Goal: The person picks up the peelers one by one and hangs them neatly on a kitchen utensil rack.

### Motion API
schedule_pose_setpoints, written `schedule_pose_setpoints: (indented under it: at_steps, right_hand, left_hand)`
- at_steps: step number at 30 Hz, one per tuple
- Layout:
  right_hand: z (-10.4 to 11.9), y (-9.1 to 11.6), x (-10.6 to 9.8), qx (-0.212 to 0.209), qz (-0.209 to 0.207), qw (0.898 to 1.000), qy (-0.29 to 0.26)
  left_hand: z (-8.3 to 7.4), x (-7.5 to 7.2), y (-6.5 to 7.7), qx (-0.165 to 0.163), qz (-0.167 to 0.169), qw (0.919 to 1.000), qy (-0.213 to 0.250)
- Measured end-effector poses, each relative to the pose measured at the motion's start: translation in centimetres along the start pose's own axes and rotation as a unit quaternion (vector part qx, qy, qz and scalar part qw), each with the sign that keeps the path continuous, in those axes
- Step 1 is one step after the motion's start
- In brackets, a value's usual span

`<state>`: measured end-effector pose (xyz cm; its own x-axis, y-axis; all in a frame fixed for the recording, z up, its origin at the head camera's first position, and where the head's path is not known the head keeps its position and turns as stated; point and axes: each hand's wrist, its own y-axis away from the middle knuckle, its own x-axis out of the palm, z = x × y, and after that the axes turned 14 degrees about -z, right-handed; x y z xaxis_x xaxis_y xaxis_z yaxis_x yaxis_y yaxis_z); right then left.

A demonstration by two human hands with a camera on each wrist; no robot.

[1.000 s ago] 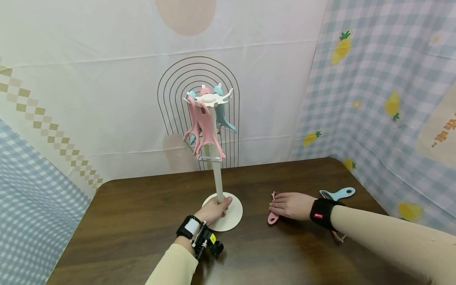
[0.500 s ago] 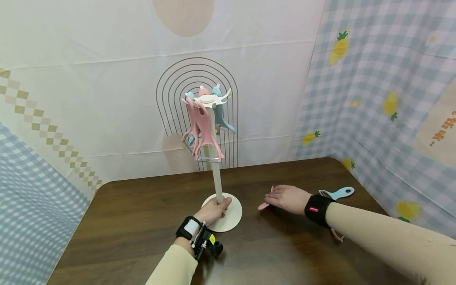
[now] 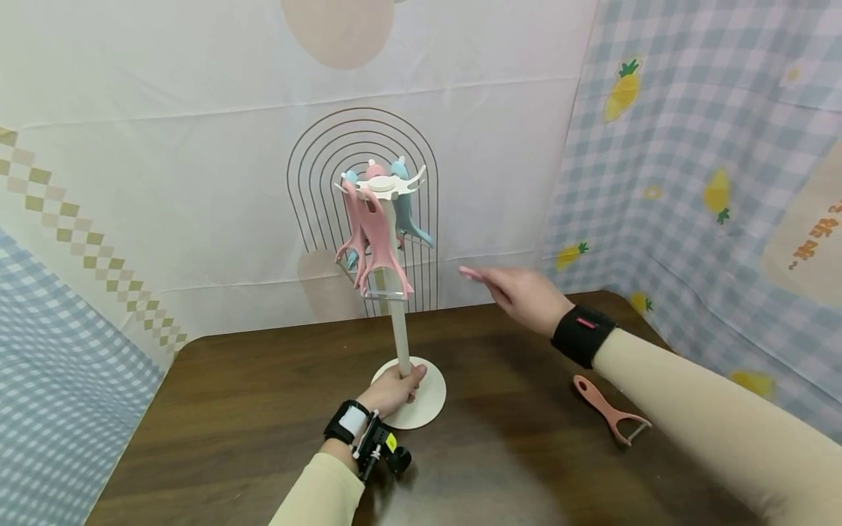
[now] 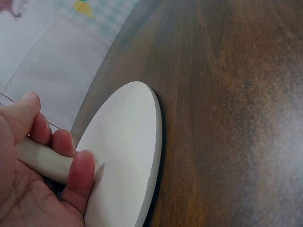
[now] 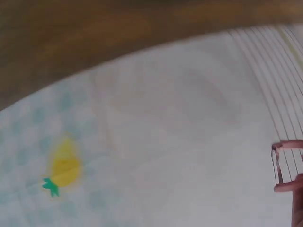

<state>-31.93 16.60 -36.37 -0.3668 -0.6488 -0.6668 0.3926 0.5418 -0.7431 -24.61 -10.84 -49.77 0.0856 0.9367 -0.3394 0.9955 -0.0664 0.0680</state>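
Observation:
A white stand (image 3: 400,332) with a hooked top and a round base (image 3: 429,400) stands upright on the table. My left hand (image 3: 392,391) grips its pole just above the base, fingers wrapped round it in the left wrist view. Pink peelers (image 3: 379,245) and blue peelers (image 3: 403,208) hang from the hooks. My right hand (image 3: 526,296) is raised over the table's back edge, right of the stand, holding a pink peeler (image 3: 470,272). The hand hides most of that peeler in the head view; a peeler's blade end (image 5: 278,165) shows at the right wrist view's edge.
Another pink peeler (image 3: 601,405) lies on the dark wooden table (image 3: 263,409), under the right forearm (image 3: 697,409). A white cloth (image 3: 197,190) hangs behind, with blue checked cloth (image 3: 697,190) to the right and left.
My right hand has lifted the pink peeler off the table and moved it up toward the back. The forearm now covers the blue peeler and uncovers another pink one. My left hand keeps its grip.

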Motion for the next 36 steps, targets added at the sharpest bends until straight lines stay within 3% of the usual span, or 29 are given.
schedule_pose_setpoints:
  at_steps: [5,10,15,21,36]
  right_hand:
    - [1.4,-3.6,-1.7,0.101,-0.054,0.993,-0.038]
    - [3.2,-6.9,-3.0,0.135,-0.104,0.984,-0.057]
    - [5.3,-9.6,-4.0,0.136,-0.141,0.978,-0.067]
    - [7.3,-11.4,-4.8,0.114,-0.172,0.975,-0.075]
    - [7.9,-12.1,-4.5,0.100,-0.174,0.977,-0.070]
  left_hand:
    - [0.0,0.0,0.1,0.003,-0.002,1.0000,-0.001]
    - [-0.1,-0.1,0.2,0.004,-0.004,1.0000,-0.001]
    - [-0.2,-0.1,0.2,0.004,-0.005,1.0000,-0.005]
    - [-0.4,-0.3,0.3,0.001,-0.001,1.0000,-0.009]
    - [-0.2,-0.1,0.1,-0.002,0.007,1.0000,-0.007]
